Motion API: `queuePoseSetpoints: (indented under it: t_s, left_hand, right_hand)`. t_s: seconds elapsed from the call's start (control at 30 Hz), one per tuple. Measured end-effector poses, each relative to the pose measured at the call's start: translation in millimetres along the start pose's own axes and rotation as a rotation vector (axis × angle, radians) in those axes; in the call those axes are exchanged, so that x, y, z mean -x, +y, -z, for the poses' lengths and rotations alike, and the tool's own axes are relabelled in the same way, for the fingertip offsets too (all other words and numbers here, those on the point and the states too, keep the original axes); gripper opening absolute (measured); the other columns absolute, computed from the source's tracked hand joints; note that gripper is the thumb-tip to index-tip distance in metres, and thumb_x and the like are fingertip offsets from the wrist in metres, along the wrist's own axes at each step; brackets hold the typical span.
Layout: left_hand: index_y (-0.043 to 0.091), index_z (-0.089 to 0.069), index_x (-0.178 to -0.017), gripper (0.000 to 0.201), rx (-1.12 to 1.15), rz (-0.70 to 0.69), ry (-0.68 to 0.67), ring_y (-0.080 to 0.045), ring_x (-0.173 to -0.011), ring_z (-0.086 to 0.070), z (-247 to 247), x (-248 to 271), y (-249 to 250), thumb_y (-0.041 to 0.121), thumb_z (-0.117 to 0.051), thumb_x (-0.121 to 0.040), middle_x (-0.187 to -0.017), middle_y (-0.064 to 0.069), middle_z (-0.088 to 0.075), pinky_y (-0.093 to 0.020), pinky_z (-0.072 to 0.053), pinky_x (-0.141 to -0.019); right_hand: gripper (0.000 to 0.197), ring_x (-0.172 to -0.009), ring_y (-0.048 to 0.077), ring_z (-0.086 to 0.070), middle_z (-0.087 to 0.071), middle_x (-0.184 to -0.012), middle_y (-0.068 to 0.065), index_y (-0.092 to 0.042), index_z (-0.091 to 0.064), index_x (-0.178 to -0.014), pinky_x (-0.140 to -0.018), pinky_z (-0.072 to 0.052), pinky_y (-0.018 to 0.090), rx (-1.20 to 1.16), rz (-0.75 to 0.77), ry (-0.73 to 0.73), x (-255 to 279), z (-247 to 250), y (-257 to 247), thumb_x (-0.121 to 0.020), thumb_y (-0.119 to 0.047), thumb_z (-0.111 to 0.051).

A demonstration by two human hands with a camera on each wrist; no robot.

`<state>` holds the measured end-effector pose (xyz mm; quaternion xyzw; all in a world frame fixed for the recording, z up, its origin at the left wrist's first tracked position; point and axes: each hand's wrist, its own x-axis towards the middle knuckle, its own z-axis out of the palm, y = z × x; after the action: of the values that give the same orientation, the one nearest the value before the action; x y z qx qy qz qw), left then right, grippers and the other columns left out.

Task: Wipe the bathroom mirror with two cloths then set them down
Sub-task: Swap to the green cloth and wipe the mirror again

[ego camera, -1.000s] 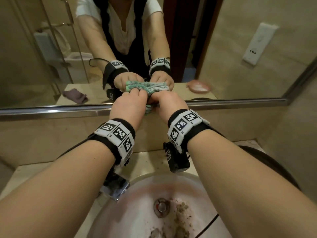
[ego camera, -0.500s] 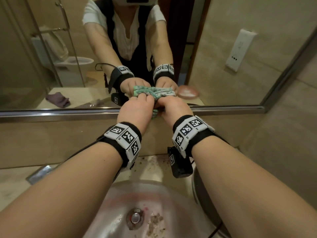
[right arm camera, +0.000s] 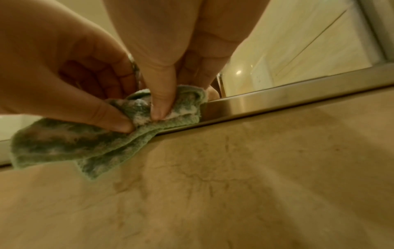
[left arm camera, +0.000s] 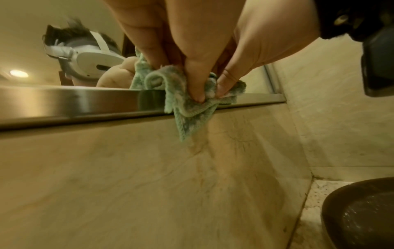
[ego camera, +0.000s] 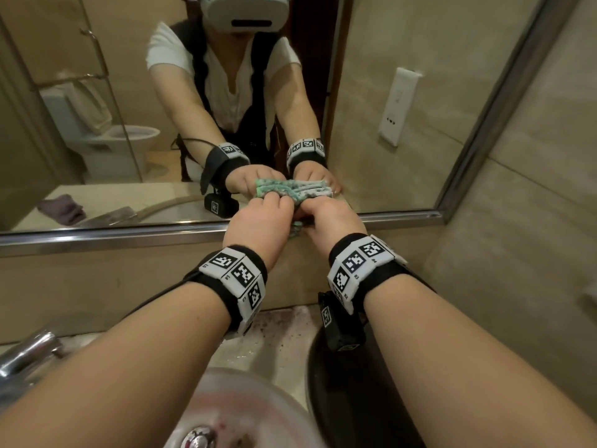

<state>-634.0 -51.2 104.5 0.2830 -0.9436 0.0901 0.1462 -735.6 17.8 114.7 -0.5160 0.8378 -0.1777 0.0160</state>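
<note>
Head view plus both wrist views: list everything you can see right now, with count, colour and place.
Green cloth: one bundle, green and white, pressed at the mirror's lower edge; cannot tell whether it is one or two.
Mirror: one, on the wall, metal frame along the bottom.
Purple cloth: one, seen as a reflection, lying on the counter.
Sink: one, pale, stained, below the arms.
Tap: one, chrome, at left.
Dark bowl: one, on the counter at right.
Toilet: one, white, reflected.
Wall socket: one, white, reflected.
Left hand: grips the green cloth.
Right hand: pinches the green cloth.
</note>
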Motion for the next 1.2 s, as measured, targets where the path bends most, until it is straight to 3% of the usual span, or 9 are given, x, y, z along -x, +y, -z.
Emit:
queuePoseSetpoints:
  t_s: [0.1,0.57,0.83,0.93,1.0,1.03,1.1,1.13,1.2]
  left_hand:
    - [0.008,-0.039,-0.128,0.034,-0.021,-0.025,0.075,-0.028,-0.107,-0.052,-6,-12,24,0.012,-0.039,-0.095,-0.123,-0.011,-0.048,-0.036,-0.045,-0.08]
    - [0.007,-0.04,-0.13,0.034,0.048,-0.215,0.055,-0.027,-0.113,-0.051,-10,-73,142,0.016,-0.037,-0.098,-0.129,-0.013,-0.047,-0.033,-0.045,-0.086]
    - [0.003,-0.042,-0.128,0.034,0.006,-0.331,-0.012,-0.03,-0.114,-0.048,-16,-88,175,0.013,-0.027,-0.099,-0.126,-0.015,-0.046,-0.036,-0.044,-0.087]
    - [-0.005,-0.055,-0.119,0.048,0.014,-0.482,-0.051,-0.036,-0.1,-0.055,-19,-76,163,0.009,-0.021,-0.088,-0.114,-0.021,-0.055,-0.041,-0.049,-0.079]
    - [-0.005,-0.069,-0.103,0.052,-0.097,-0.594,0.034,-0.035,-0.088,-0.063,-35,-70,147,0.011,-0.026,-0.079,-0.104,-0.02,-0.063,-0.04,-0.055,-0.073]
    - [0.0,-0.071,-0.102,0.052,-0.167,-0.617,0.09,-0.034,-0.094,-0.063,-39,-68,141,0.013,-0.028,-0.078,-0.112,-0.019,-0.064,-0.04,-0.053,-0.082]
    - [0.005,-0.063,-0.119,0.05,-0.284,-0.637,0.096,-0.033,-0.125,-0.047,-35,-65,136,0.018,-0.029,-0.085,-0.138,-0.018,-0.047,-0.042,-0.03,-0.108]
    - [0.006,-0.047,-0.134,0.05,-0.344,-0.633,0.057,-0.033,-0.138,-0.028,-29,-65,135,0.023,-0.026,-0.093,-0.149,-0.018,-0.029,-0.043,-0.012,-0.114]
    - [0.01,-0.009,-0.149,0.056,-0.457,-0.586,-0.069,-0.033,-0.143,0.009,-26,-68,138,0.037,-0.018,-0.101,-0.156,-0.015,0.004,-0.044,0.011,-0.113]
  right_hand:
    - [0.03,-0.109,0.022,-0.055,-0.062,-0.117,0.0,-0.025,-0.063,-0.113,-0.087,-0.044,0.03,0.006,-0.03,0.028,7,11,25,-0.087,-0.011,-0.057]
    - [0.027,-0.109,0.027,-0.055,-0.063,-0.116,0.006,-0.018,-0.063,-0.109,-0.092,-0.046,0.036,0.061,-0.205,0.143,20,45,139,-0.085,-0.007,-0.059]
    - [0.027,-0.109,0.03,-0.055,-0.059,-0.116,0.009,-0.015,-0.06,-0.11,-0.085,-0.046,0.038,0.2,-0.311,0.199,22,52,165,-0.091,-0.006,-0.044]
    - [0.025,-0.11,0.03,-0.052,-0.055,-0.115,0.01,-0.012,-0.058,-0.108,-0.084,-0.045,0.039,0.184,-0.305,0.211,23,44,166,-0.089,-0.004,-0.044]
    - [0.027,-0.112,0.027,-0.048,-0.052,-0.116,0.007,-0.014,-0.057,-0.111,-0.085,-0.044,0.037,0.156,-0.25,0.233,28,39,170,-0.087,-0.004,-0.047]
    - [0.029,-0.114,0.026,-0.047,-0.051,-0.119,0.006,-0.015,-0.056,-0.114,-0.087,-0.044,0.037,0.141,-0.21,0.251,33,34,172,-0.087,-0.006,-0.05]
    - [0.036,-0.12,0.025,-0.043,-0.045,-0.129,0.006,-0.014,-0.053,-0.124,-0.097,-0.042,0.037,0.115,-0.146,0.264,44,26,176,-0.088,-0.011,-0.051]
    - [0.04,-0.126,0.025,-0.038,-0.04,-0.137,0.007,-0.013,-0.048,-0.131,-0.102,-0.037,0.035,0.12,-0.13,0.248,49,22,177,-0.09,-0.014,-0.051]
    - [0.05,-0.138,0.024,-0.025,-0.026,-0.15,0.009,-0.011,-0.036,-0.142,-0.111,-0.025,0.032,0.148,-0.11,0.212,56,14,178,-0.094,-0.02,-0.048]
